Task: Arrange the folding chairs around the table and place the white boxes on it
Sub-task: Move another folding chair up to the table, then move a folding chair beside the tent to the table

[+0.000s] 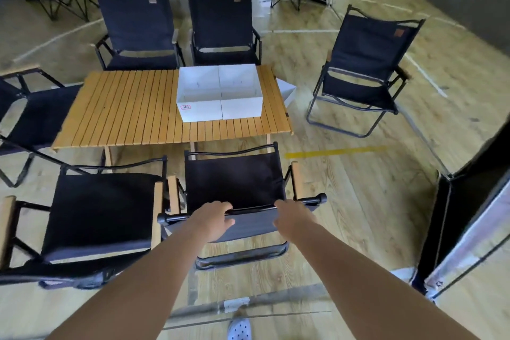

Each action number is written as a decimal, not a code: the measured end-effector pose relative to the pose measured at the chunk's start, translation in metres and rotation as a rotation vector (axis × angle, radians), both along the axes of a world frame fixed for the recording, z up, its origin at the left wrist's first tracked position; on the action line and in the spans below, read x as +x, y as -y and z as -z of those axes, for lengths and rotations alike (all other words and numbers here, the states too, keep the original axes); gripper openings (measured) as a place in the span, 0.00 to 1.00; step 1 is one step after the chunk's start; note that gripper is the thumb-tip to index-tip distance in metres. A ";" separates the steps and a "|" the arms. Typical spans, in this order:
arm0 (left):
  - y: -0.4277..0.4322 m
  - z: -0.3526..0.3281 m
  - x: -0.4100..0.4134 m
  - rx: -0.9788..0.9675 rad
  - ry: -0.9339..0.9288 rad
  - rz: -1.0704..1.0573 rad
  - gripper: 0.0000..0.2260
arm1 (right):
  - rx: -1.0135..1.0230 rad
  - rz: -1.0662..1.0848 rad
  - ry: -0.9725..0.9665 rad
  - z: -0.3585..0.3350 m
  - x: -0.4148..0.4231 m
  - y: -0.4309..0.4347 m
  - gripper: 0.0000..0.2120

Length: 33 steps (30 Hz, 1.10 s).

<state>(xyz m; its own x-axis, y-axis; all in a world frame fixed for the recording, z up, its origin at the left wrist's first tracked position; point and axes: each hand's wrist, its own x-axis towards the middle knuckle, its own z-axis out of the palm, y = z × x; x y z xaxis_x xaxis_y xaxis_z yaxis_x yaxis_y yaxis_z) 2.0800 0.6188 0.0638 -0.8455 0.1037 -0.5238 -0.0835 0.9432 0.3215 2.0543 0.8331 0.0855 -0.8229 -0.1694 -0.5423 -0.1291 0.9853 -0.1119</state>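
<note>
Just at the near edge of the slatted surface [124, 107], with open floor [358, 196] to its right, the black folding chair [234, 182] has its back bar [254, 209] held by the curled fingers of left hand [214, 218] and right hand [292, 218], while white boxes [219, 92] sit on the surface's right half.

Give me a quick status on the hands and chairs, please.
Left hand, right hand grip near chair at top bar. White boxes on table. Neighbouring chair close beside it.
</note>
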 end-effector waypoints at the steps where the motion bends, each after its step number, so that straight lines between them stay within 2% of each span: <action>1: -0.007 -0.003 -0.001 0.008 -0.012 0.004 0.22 | -0.005 0.016 0.000 -0.005 0.001 -0.008 0.10; 4: -0.032 -0.014 -0.003 0.016 -0.034 0.019 0.22 | -0.014 0.069 0.006 -0.017 0.003 -0.035 0.10; 9: -0.089 -0.030 -0.007 0.009 -0.068 0.072 0.21 | -0.036 0.121 -0.043 -0.030 0.016 -0.100 0.20; 12: -0.135 -0.037 -0.005 0.009 -0.064 0.111 0.21 | -0.041 0.149 -0.058 -0.033 0.031 -0.148 0.23; 17: -0.230 -0.046 0.010 0.053 -0.098 0.134 0.20 | -0.026 0.199 -0.082 -0.042 0.057 -0.237 0.23; 23: -0.318 -0.043 0.029 0.072 -0.055 0.154 0.18 | -0.012 0.221 -0.097 -0.049 0.074 -0.336 0.25; 26: -0.344 -0.042 0.033 0.051 -0.049 0.170 0.16 | 0.012 0.224 -0.114 -0.050 0.075 -0.372 0.24; 33: -0.366 -0.041 0.004 0.086 -0.063 0.133 0.20 | 0.015 0.237 -0.096 -0.045 0.052 -0.397 0.21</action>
